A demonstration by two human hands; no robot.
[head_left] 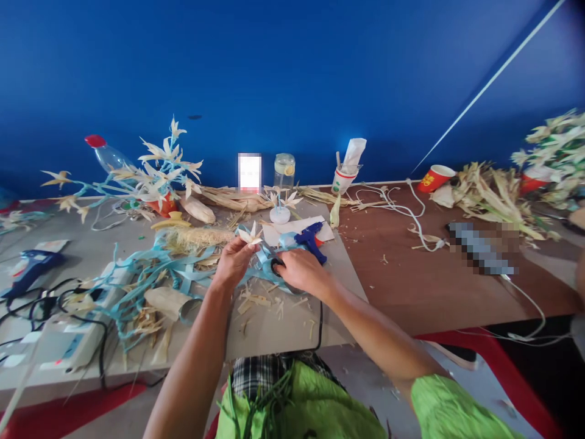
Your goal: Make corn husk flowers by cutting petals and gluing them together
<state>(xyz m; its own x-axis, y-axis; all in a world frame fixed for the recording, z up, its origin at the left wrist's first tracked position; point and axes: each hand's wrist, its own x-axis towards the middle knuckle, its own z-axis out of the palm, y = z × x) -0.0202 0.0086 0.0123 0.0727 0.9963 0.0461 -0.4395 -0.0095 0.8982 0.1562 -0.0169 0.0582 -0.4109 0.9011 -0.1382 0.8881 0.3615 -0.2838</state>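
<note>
A small cream flower of pointed petals, apparently corn husk [250,235], is pinched in the fingertips of my left hand [232,263]. My right hand [301,269] is closed round the black handles of a pair of scissors [276,264], just right of the flower. The blades are hard to make out against the light blue strips [187,274] around them. Behind my right hand lies a blue glue gun [311,240] on a white sheet [273,234]. Beyond the flower, a white round base [280,214] bears more husk flowers.
At left stand a branching husk-flower arrangement [159,158], a second glue gun [39,265] and a power strip [86,332] with cables. Husk scraps [256,302] litter the board. Along the wall are a jar [284,171], paper cups [343,180] and dry husks [489,195].
</note>
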